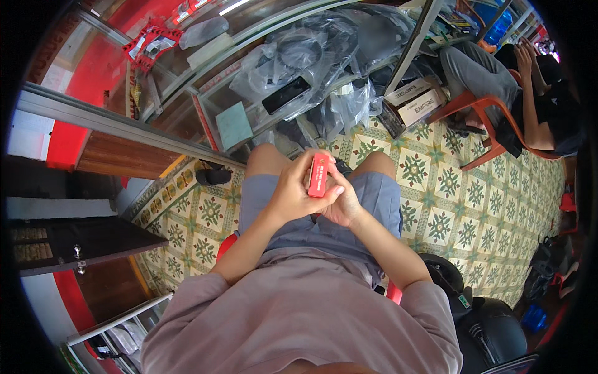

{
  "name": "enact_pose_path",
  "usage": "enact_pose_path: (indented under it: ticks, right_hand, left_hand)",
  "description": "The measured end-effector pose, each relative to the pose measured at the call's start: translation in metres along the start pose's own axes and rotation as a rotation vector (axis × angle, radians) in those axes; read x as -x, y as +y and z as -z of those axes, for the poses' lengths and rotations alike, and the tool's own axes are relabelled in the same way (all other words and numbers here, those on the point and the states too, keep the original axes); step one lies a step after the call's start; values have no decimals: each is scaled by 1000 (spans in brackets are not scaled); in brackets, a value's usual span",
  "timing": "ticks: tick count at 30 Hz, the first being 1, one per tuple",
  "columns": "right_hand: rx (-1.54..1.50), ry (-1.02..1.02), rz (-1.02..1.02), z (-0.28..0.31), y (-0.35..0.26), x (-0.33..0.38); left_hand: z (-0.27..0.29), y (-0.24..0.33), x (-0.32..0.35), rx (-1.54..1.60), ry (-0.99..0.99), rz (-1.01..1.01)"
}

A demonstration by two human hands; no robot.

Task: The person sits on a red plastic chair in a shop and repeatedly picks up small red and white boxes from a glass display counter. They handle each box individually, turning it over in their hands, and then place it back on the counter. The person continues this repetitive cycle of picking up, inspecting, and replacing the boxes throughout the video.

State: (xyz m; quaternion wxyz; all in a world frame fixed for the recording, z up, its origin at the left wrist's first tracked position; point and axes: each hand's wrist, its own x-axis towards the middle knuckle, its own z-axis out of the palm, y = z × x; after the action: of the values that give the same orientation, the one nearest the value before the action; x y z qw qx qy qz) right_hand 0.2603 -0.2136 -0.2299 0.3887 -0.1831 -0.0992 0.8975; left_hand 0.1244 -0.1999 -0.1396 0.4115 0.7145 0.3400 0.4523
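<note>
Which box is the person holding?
The small red box, in the person's left hand. The other, a bigger pale carton, sits untouched by the orange chair.

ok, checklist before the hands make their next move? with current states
1. Left hand free: not ok, it holds the red box.
2. Right hand touching the box: cannot tell, it sits close beside and behind, contact hidden.
3. Box fully closed: cannot tell, fingers cover parts of it.
4. Phone clear of both hands: ok, it lies farther ahead.
5. Other person's hands clear of the box: ok, raised, far right.
</note>
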Motion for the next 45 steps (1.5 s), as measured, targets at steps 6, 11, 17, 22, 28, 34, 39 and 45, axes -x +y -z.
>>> enact_pose_path:
  ticks: [6,11,17,22,28,34,39,45]
  right_hand:
    - [-24,-118,19,7,1,2]
    - [-38,-125,11,8,0,2]
    - [55,75,19,11,3,1]
    - [6,-14,27,10,4,1]
    - [57,-3,100,16,-3,-3]
    - [334,206,45,2,-6,-3]
    - [575,344,61,-11,-11,-3]
    - [688,242,468,2,-11,-1]
  left_hand:
    - [-1,-2,6,10,11,23]
    - [-4,-5,9,11,36,-111]
    - [-7,-16,11,13,59,-148]
    - [-10,-27,22,185,200,-122]
    - [-14,-54,11,585,372,130]
    - [-14,-63,22,657,558,142]
    - [-14,-67,21,760,723,210]
    - [-16,-63,14,945,803,299]
